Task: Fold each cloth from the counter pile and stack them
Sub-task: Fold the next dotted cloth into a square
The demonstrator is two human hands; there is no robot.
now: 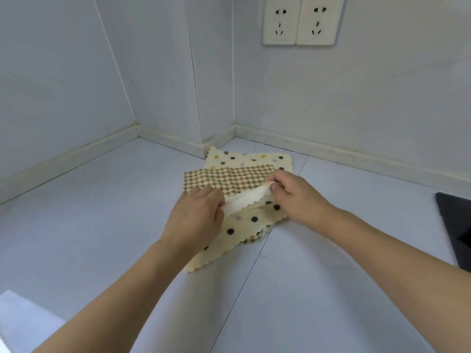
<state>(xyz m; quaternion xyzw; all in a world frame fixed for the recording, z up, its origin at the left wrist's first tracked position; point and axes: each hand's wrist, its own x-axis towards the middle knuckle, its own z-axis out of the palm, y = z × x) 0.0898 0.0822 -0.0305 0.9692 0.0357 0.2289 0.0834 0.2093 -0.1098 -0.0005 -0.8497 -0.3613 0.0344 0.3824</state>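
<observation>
A cream cloth with coloured polka dots (pixel 242 225) lies in the middle of the pale counter (pixel 102 225). My left hand (pixel 196 217) and my right hand (pixel 293 194) each pinch its far edge and lift it, showing the plain white underside. Behind my hands lies a brown checked cloth (pixel 229 178), resting on another polka-dot cloth (pixel 249 157) near the wall corner. A bit of checked fabric (pixel 254 238) peeks out under the lifted cloth's right edge.
Walls close the counter at the back and left, with a jutting corner (pixel 204 149). Two wall sockets (pixel 300 20) sit high on the right wall. A black cooktop edge (pixel 456 225) is at far right. A pale blurred object (pixel 23 317) sits at bottom left.
</observation>
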